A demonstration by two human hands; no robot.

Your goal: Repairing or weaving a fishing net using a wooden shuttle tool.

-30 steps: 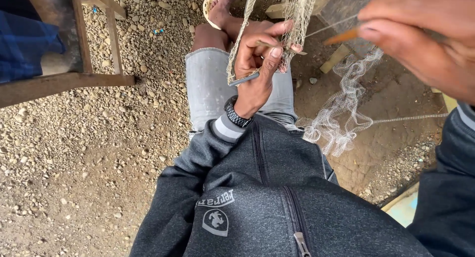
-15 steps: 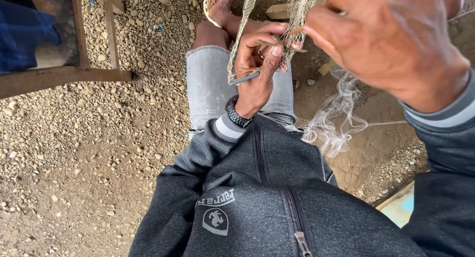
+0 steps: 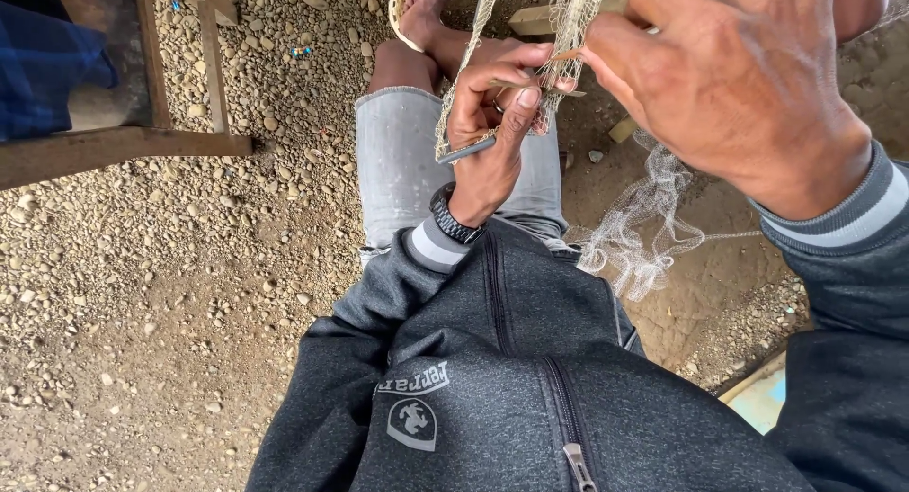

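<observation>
Between both hands, a pale fishing net [image 3: 568, 18] hangs taut. Left hand [image 3: 492, 123] pinches its mesh, also gripping a thin grey tool [image 3: 466, 152]. Right hand [image 3: 739, 75] pinches the net opposite. Loose netting [image 3: 634, 236] trails over gravel ground [image 3: 142, 293].

Grey logo patch [image 3: 412, 423] on dark jacket [image 3: 530, 378] chest.

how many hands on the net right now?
2. Left hand pinches the net at centre top; right hand grips it at upper right. None else visible.
</observation>
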